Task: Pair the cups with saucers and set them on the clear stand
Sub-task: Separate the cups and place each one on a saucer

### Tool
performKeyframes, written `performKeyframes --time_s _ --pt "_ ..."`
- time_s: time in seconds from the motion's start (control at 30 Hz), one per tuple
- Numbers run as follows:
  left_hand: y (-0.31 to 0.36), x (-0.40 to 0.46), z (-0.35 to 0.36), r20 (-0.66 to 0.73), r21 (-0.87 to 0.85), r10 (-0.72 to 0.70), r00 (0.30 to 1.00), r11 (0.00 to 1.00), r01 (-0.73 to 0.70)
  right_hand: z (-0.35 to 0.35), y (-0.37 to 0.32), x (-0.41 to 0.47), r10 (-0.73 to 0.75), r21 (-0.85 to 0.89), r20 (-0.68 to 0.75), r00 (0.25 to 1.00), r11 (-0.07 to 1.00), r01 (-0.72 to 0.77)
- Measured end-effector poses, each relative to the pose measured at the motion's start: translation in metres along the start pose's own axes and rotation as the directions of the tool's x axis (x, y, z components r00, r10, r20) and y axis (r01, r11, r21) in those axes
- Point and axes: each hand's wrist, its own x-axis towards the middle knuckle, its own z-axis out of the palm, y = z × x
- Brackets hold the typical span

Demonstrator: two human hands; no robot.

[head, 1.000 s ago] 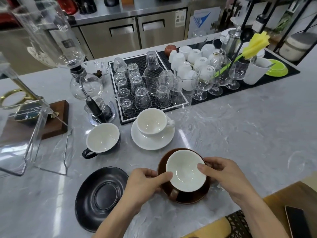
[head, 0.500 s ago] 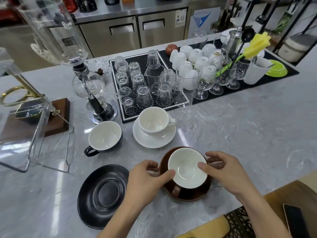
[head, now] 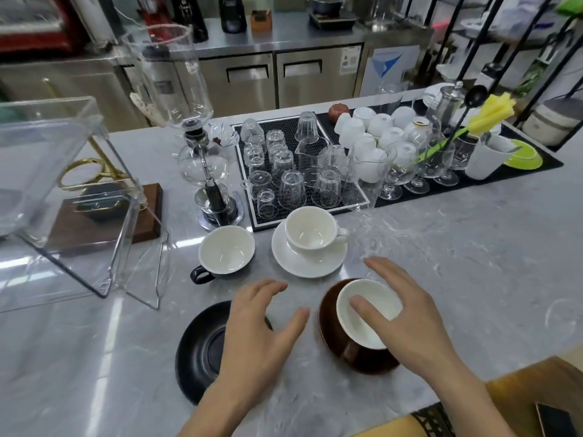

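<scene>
Both hands released brown cup [head: 369, 313]; left hand [head: 262, 329] over black saucer [head: 202, 348].

Desk [head: 441, 263]: polished grey marble-look stone, glossy with pale veining. White cup [head: 310, 228] and white saucer [head: 307, 263]: glazed ceramic, shiny. Brown cup [head: 362, 313] and brown saucer [head: 331, 335]: glossy brown glaze, cup white inside. Black saucer [head: 202, 351]: satin black ceramic. Black cup [head: 225, 252]: white glazed interior. Clear stand [head: 63, 190]: transparent smooth plastic. Drip mat [head: 290, 134]: matt black ribbed rubber. Cabinets [head: 284, 77]: brushed steel
</scene>
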Motion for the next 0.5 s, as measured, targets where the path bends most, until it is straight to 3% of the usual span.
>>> performKeyframes --time_s 0.1,0.23,0.37,0.5 --pt "-0.021 0.0 -0.013 -0.071 0.152 0.107 0.992 0.984 -0.095 0.024 -0.014 0.003 -0.136 -0.104 0.112 0.984 0.984 0.148" --pt "-0.04 -0.004 -0.029 -0.042 0.28 0.134 0.99 0.953 -0.117 0.056 -0.025 0.006 -0.25 -0.223 0.223 0.942 0.928 0.299" --pt "-0.054 -0.007 -0.042 -0.003 0.354 0.088 0.996 0.931 -0.082 0.082 -0.042 0.009 -0.293 -0.313 0.35 0.89 0.859 0.406" --pt "-0.062 -0.006 -0.053 -0.007 0.316 0.012 1.0 0.949 -0.009 0.101 -0.053 0.014 -0.275 -0.328 0.414 0.868 0.844 0.424"
